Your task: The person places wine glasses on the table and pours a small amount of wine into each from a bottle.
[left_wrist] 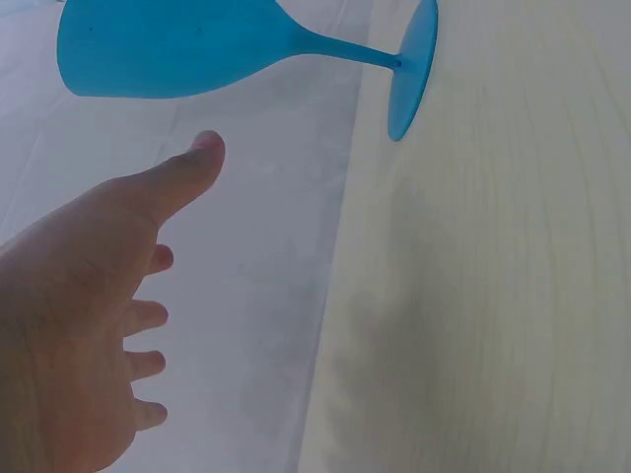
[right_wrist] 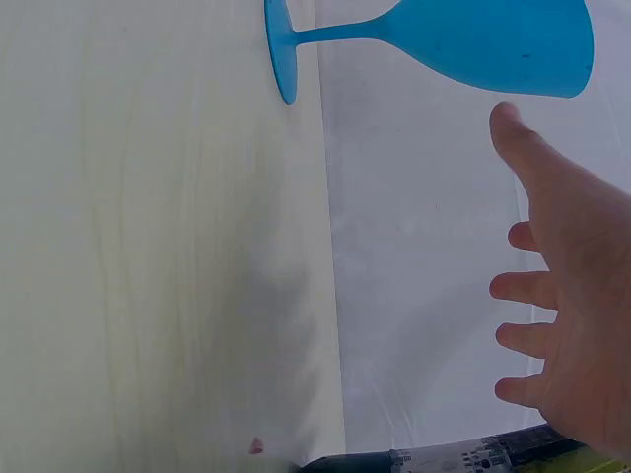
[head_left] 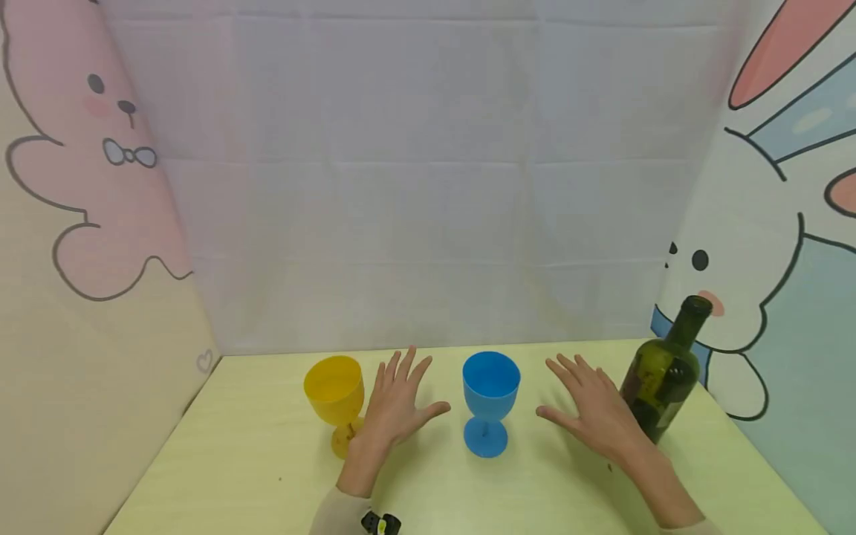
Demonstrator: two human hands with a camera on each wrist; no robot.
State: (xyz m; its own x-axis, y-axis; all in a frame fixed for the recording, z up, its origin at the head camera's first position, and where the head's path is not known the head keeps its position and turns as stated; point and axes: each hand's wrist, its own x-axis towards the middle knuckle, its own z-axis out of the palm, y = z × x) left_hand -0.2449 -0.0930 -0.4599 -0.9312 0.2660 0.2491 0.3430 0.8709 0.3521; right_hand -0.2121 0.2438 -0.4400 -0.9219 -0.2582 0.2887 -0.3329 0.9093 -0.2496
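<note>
A blue goblet [head_left: 490,394] stands upright on the table between both hands. To its left, my left hand [head_left: 400,409] hovers with fingers spread and thumb toward the blue goblet, holding nothing. My right hand [head_left: 595,405] is held on the other side, its fingers also spread and touching no goblet. In both wrist views a gap shows between the thumb and the blue goblet [left_wrist: 177,49]. A yellow goblet [head_left: 334,390] stands left of my left hand, its foot partly hidden by the wrist. Right of my right hand is a dark green wine bottle [head_left: 662,371], its lower part partly covered by that hand.
The pale yellow table [head_left: 221,461] meets a white cloth backdrop [head_left: 428,186] at its far edge. Side panels with a pink cartoon bear [head_left: 114,186] and a white cartoon rabbit [head_left: 742,290] border it. A small dark speck [head_left: 610,467] lies near the right forearm.
</note>
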